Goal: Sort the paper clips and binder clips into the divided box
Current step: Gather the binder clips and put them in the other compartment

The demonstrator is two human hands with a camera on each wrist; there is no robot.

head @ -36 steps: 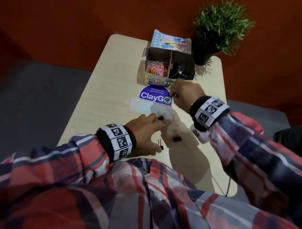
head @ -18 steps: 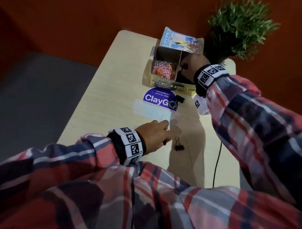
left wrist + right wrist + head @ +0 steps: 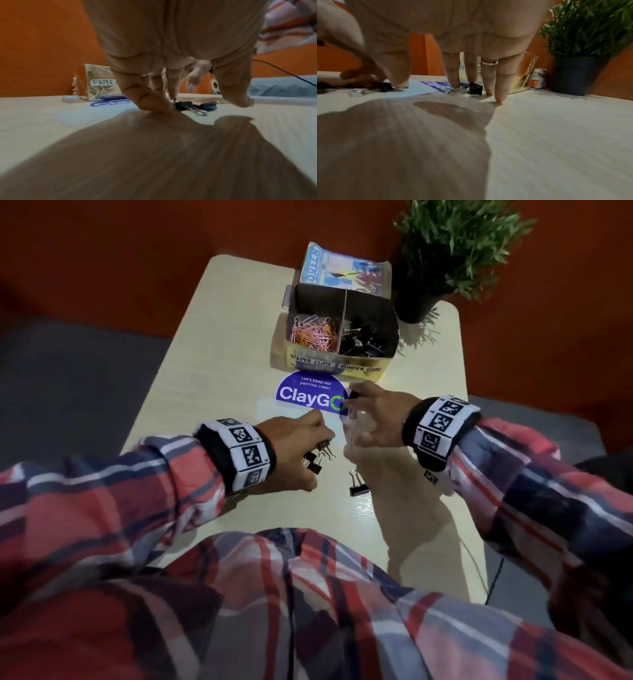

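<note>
1. The left hand (image 3: 294,443) is curling its fingers around a small bunch of binder clips (image 3: 317,457) on the table (image 3: 212,344).
2. The right hand (image 3: 373,419) is reaching with spread fingers for one black clip (image 3: 475,88) near the divided box (image 3: 342,361).
3. Another clip (image 3: 356,484) is lying apart between the hands.
4. The bunch is tangled, so a clip may be slipping out when it is lifted.

On the table (image 3: 219,344), the divided box (image 3: 363,369) sits at twelve o'clock with paper clips (image 3: 313,333) in its nine-o'clock compartment and binder clips (image 3: 363,338) in its three-o'clock one, the plant (image 3: 452,244) at two o'clock, the sticker (image 3: 308,397) just before the box.
</note>
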